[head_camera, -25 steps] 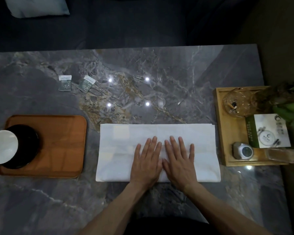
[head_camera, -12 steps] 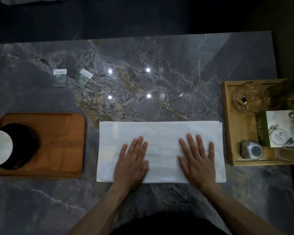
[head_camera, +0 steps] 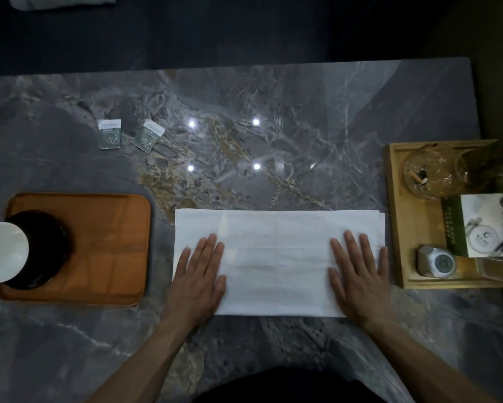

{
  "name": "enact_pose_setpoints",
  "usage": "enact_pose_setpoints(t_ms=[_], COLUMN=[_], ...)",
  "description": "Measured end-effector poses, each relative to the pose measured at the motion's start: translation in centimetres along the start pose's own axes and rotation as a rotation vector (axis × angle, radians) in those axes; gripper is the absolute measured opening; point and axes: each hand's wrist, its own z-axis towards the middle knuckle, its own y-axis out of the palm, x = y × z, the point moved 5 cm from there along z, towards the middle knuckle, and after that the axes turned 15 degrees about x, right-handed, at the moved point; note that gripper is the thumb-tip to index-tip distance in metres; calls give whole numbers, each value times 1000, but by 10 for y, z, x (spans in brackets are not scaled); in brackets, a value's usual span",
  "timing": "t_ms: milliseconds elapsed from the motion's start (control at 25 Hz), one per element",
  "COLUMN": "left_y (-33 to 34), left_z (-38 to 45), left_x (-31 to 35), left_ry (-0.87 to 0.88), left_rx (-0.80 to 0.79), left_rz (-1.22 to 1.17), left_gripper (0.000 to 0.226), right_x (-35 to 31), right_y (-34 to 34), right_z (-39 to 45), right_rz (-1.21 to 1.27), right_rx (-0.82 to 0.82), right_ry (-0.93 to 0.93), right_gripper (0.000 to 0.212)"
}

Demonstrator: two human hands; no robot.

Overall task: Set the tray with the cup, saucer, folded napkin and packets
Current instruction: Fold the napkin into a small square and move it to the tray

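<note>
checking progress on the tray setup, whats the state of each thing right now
napkin: flat on the table, folded into a long strip, not on the tray
left hand: flat, pressing the napkin's left end
right hand: flat, pressing the napkin's right end
tray: holds the saucer
saucer: at the tray's left end
cup: upright, looks empty
packets: two, on the table beyond the tray

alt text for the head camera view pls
Both hands, left hand and right hand, press flat on a white napkin spread on a marble table; a wooden tray with saucer and cup sits left.
</note>
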Motion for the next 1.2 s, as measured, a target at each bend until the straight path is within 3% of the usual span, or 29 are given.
enact_pose_setpoints(t_ms=[160,320,640,920,1200], left_y=[-5,4,3,-7,-42], left_z=[25,65,56,60,46], left_x=[17,39,-48,-45,-60], left_ry=[12,56,-86,-106,-523], left_rx=[27,-2,9,-31,-31], left_rz=[1,-10,81,44,-169], left_gripper=[70,69,66,68,84], right_x=[-13,-21,15,13,3], right_y=[-11,-6,0,-3,-8], right_z=[26,57,73,74,3], right_rz=[48,26,-40,-18,16], right_rx=[51,-4,7,-23,-38], right_ry=[43,21,93,84,11], right_gripper=[62,66,67,67,70])
